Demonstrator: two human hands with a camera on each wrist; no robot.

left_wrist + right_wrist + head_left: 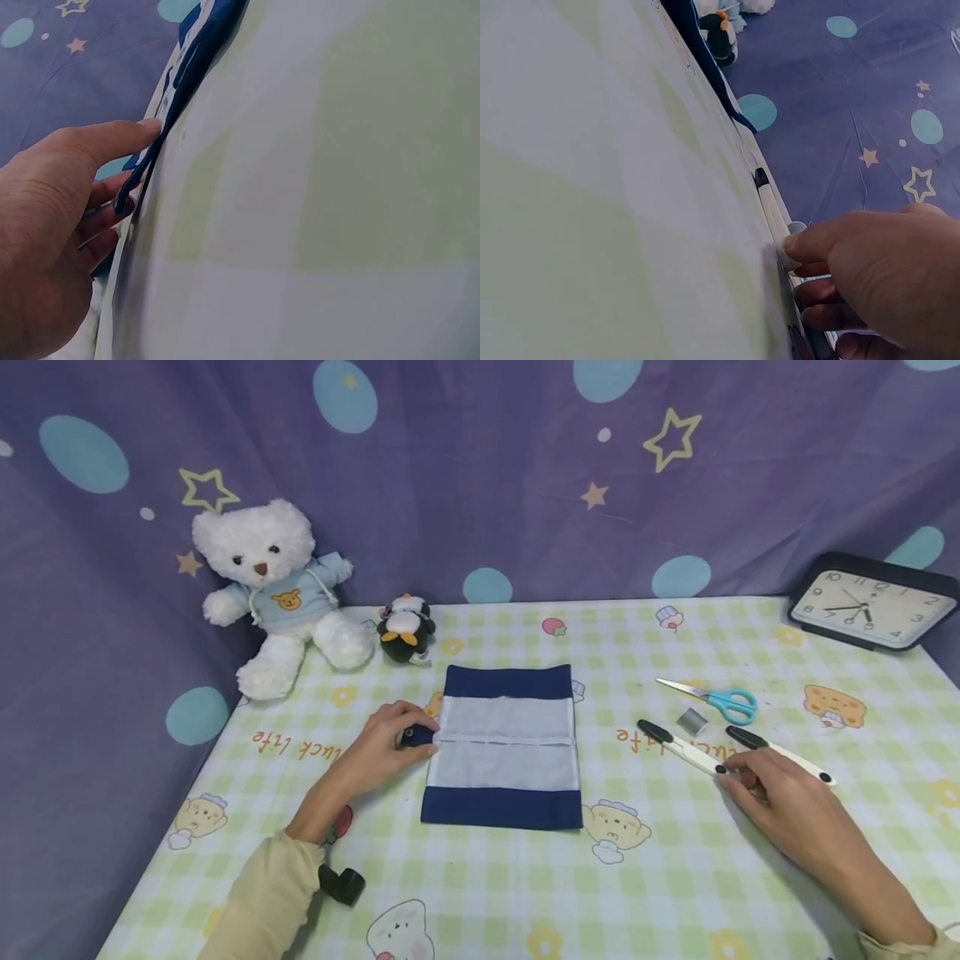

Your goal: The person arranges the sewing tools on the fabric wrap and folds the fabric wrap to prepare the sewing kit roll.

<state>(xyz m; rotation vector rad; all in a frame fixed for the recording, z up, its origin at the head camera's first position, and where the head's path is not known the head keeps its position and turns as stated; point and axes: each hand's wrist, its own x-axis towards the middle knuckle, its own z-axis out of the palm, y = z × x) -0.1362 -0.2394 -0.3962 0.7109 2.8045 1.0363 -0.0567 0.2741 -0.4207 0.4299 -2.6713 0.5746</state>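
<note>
A flat fabric piece [502,764], pale grey-blue with navy bands along top and bottom and a seam across its middle, lies on the table. My left hand [386,739] pinches its left edge, where a navy tab with a snap sticks out; in the left wrist view the thumb [150,127] presses on top and fingers are below the cloth. To the right, my right hand [787,802] pinches the near end of a white pen with a black cap [678,747], which lies slantwise. A second white pen [795,760] is partly behind that hand.
Blue-handled scissors [731,703] and a small grey spool [692,722] lie beyond the pens. A clock [873,602] stands at the back right. A white teddy bear [277,593] and a penguin toy [405,631] sit back left. Checked cloth covers the table.
</note>
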